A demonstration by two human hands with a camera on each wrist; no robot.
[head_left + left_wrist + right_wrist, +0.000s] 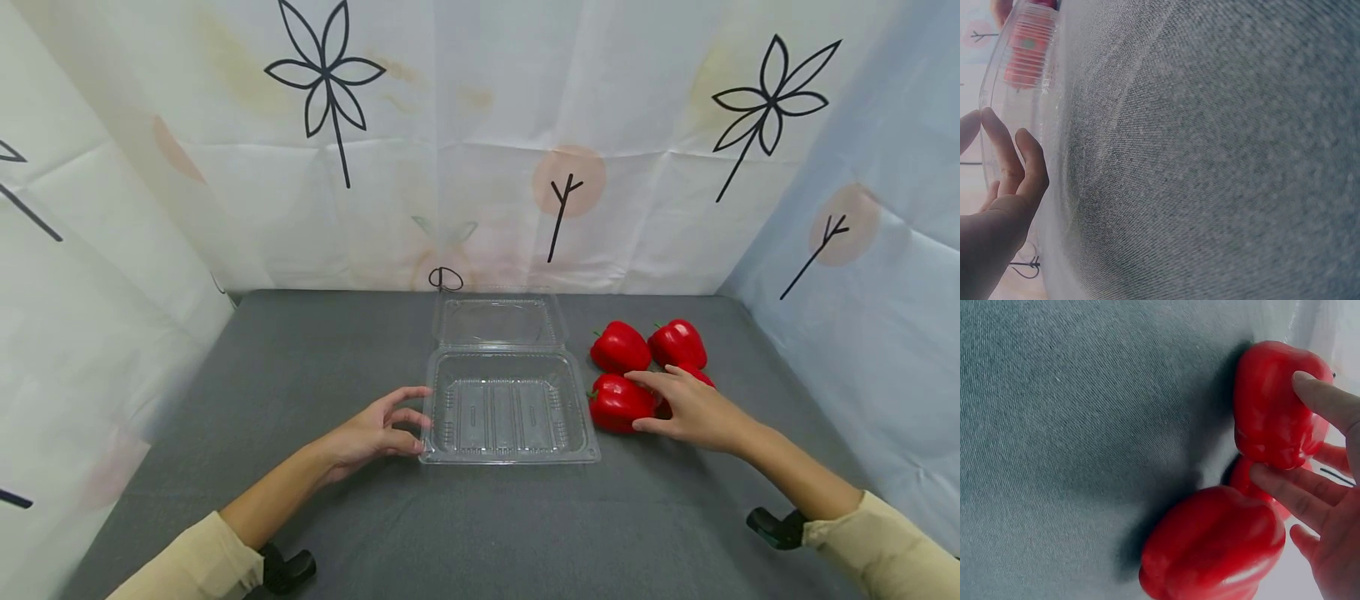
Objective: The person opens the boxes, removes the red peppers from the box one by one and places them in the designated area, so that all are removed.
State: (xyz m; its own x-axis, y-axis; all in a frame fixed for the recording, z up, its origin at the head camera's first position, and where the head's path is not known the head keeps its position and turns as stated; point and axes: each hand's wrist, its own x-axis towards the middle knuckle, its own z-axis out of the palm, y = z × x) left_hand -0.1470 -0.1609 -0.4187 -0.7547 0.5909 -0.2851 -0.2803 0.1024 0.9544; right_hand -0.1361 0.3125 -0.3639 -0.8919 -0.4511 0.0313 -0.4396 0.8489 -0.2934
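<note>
A clear plastic clamshell box (pixel 510 457) lies on the grey cloth with its lid (pixel 498 323) folded back. My left hand (pixel 382 425) is at the box's left side, its loosely bent fingertips right at the rim, as the left wrist view also shows. My right hand (pixel 697 408) is over the group of red bell peppers. Its thumb and fingers are spread about the right end of the near-left bell pepper (pixel 617 405); the thumb lies over it in the right wrist view. Another bell pepper (pixel 1216 544) sits beside that hand, partly hidden from the head view.
Behind stand two more red bell peppers, one back left (pixel 620 347) and one back right (pixel 681 342). Grey cloth (pixel 322 358) covers the table. White patterned curtains (pixel 480 208) close off the back and both sides.
</note>
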